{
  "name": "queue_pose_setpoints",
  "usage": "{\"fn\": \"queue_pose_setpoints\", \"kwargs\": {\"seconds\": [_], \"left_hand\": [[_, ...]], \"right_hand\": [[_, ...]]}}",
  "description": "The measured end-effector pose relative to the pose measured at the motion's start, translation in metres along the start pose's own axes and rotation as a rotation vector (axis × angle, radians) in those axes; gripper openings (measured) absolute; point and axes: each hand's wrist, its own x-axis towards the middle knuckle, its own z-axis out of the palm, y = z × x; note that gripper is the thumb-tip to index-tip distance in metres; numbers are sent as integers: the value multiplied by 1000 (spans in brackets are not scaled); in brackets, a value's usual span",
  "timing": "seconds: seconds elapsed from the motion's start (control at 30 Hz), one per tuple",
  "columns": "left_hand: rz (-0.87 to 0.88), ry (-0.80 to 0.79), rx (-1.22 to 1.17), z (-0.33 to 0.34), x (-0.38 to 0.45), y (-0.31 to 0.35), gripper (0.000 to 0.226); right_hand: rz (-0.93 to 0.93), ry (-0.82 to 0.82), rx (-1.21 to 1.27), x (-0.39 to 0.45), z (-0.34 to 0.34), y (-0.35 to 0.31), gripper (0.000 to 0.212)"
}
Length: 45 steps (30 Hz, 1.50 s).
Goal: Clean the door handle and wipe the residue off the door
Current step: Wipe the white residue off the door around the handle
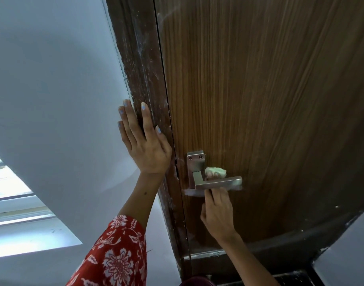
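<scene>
Two bare hands work low in the frame; the right hand [218,215] reaches up under the square brushed-steel lever handle [217,182], fingers closed on a soft, pale wad of cloth [215,171] bunched behind the lever; rigid, slick metal. The left hand [143,141] lies open, holding nothing, flat against the dark scuffed frame [140,58]; the wood-grain door [259,89] leaves free room rightward.

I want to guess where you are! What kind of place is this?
Probably a doorway inside a home or flat. There is a wood-grain door with a metal lever handle, a dark door frame streaked with white residue, and a plain painted wall.
</scene>
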Motion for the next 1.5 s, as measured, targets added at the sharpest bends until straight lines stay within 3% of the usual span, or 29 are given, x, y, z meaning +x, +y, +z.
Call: {"fn": "queue_pose_setpoints", "kwargs": {"seconds": [0.1, 0.2, 0.4, 0.57, 0.7, 0.77, 0.93, 1.03, 1.17, 1.3, 1.37, 1.43, 1.5], "left_hand": [[1, 4, 0, 0, 0, 0, 46], [-2, -1, 4, 0, 0, 0, 46], [-2, 3, -2, 0, 1, 0, 45], [-2, 1, -3, -1, 0, 1, 45], [4, -6, -6, -1, 0, 0, 46], [3, -3, -4, -1, 1, -1, 47], [1, 2, 12, -2, 1, 1, 47], [6, 7, 20, -2, 2, 1, 48], [6, 27, 27, -1, 3, 2, 48], [9, 20, 22, -2, 2, 1, 49], [6, 14, 19, -3, 2, 2, 49], [6, 10, 16, -3, 2, 2, 49], [6, 8, 11, -3, 2, 2, 48]], "right_hand": [[53, 29, 10, 8, -3, 6, 67], [149, 29, 65, -3, 1, 1, 75], [11, -40, -4, -7, 0, 7, 84], [285, 153, 180, -10, -6, 11, 63], [209, 210, 280, -12, -15, 22, 33], [246, 241, 324, -7, -21, 33, 33], [605, 278, 493, -8, -25, 41, 35], [589, 233, 498, -3, -29, 49, 30], [695, 336, 515, 11, -35, 51, 31], [533, 169, 434, -1, -29, 43, 25], [576, 134, 428, -5, -29, 52, 23], [701, 202, 463, -1, -32, 58, 24], [670, 249, 477, 3, -34, 54, 26]]}}
